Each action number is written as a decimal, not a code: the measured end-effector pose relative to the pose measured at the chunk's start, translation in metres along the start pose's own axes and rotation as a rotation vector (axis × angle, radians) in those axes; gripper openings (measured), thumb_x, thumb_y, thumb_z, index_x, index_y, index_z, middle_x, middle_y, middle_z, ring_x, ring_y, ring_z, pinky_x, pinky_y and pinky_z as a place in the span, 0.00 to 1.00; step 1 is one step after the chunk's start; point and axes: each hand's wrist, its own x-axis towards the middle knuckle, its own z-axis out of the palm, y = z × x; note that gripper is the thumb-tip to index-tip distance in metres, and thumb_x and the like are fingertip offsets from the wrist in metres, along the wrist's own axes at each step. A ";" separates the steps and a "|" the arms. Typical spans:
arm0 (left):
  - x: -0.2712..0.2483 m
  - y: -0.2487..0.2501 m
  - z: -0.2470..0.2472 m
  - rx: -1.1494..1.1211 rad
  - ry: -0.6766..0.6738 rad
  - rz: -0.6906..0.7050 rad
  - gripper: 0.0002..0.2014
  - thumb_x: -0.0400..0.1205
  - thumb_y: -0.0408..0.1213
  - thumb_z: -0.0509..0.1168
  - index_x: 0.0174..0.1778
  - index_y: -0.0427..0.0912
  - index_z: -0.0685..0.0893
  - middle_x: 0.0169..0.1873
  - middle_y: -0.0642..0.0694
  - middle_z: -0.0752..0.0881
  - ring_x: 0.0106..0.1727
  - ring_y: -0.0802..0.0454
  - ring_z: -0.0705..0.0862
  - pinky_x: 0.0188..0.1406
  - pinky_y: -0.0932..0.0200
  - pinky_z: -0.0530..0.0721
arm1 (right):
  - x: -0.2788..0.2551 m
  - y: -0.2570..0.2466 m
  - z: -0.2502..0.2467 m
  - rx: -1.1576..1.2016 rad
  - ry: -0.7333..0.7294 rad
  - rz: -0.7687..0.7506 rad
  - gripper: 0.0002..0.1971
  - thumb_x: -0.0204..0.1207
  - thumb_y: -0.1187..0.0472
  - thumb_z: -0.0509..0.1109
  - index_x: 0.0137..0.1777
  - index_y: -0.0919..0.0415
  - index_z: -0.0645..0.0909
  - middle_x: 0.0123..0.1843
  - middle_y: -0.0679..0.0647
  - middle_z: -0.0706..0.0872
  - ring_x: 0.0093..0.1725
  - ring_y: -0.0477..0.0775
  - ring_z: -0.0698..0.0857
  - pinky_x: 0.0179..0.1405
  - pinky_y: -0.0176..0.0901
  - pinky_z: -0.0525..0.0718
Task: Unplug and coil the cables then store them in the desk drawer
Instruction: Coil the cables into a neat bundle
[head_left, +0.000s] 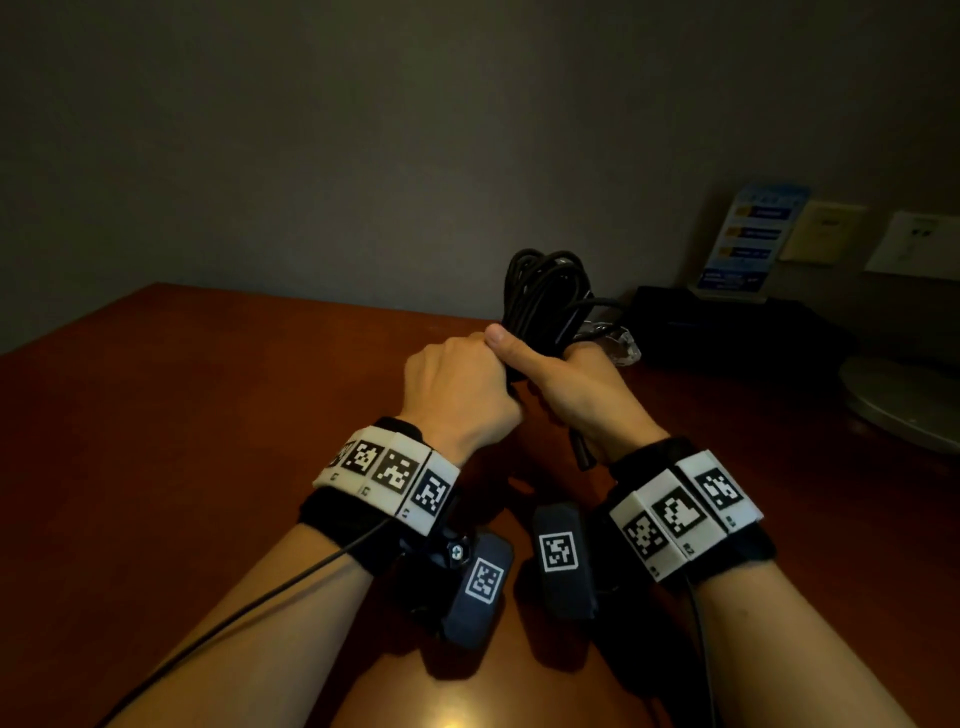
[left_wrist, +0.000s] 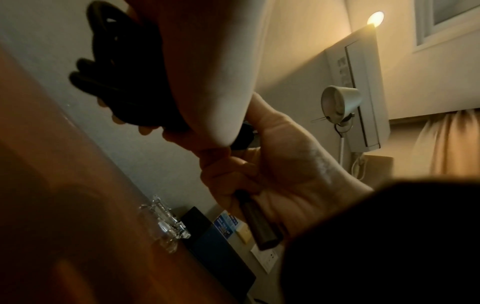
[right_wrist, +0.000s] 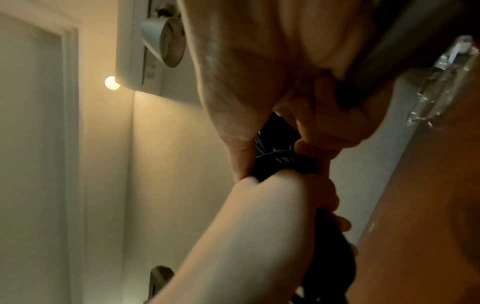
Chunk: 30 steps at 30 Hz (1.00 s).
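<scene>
Two hands meet above the table (head_left: 208, 415), both closed on one bundle of black cable (head_left: 545, 291). Left hand (head_left: 457, 384): fingers curled tight around the lower part of the bundle. Right hand (head_left: 566, 384): grip wrapped around it alongside, thumb up, loops rising above the fist and a plug end (head_left: 582, 452) hanging below. Step in hand: coiling, apparently near completion. Next move, as judged: secure the loose end, then carry the coil to the drawer, which is not in view.

Both hands, left (head_left: 460, 387) and right (head_left: 574, 387), fisted side by side, wrists raised.
</scene>
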 end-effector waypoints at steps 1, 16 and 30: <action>0.000 0.002 -0.001 0.006 0.000 0.006 0.18 0.74 0.43 0.66 0.58 0.41 0.80 0.48 0.42 0.87 0.49 0.37 0.86 0.38 0.55 0.71 | 0.000 0.000 -0.001 0.028 0.005 -0.006 0.19 0.69 0.40 0.77 0.51 0.53 0.91 0.38 0.43 0.90 0.31 0.34 0.84 0.29 0.29 0.77; 0.001 -0.023 -0.026 -1.439 -0.610 -0.234 0.25 0.76 0.55 0.65 0.58 0.39 0.88 0.54 0.36 0.89 0.56 0.41 0.89 0.60 0.45 0.86 | -0.007 0.004 -0.027 0.265 -0.288 -0.026 0.23 0.81 0.50 0.67 0.57 0.73 0.85 0.48 0.64 0.90 0.31 0.49 0.82 0.24 0.32 0.76; 0.003 -0.033 -0.014 -1.408 -0.930 -0.179 0.16 0.71 0.29 0.69 0.54 0.34 0.83 0.41 0.28 0.88 0.29 0.43 0.84 0.32 0.52 0.83 | -0.010 0.008 -0.021 0.293 -0.390 -0.094 0.20 0.69 0.52 0.77 0.44 0.73 0.83 0.37 0.63 0.87 0.37 0.59 0.86 0.44 0.48 0.80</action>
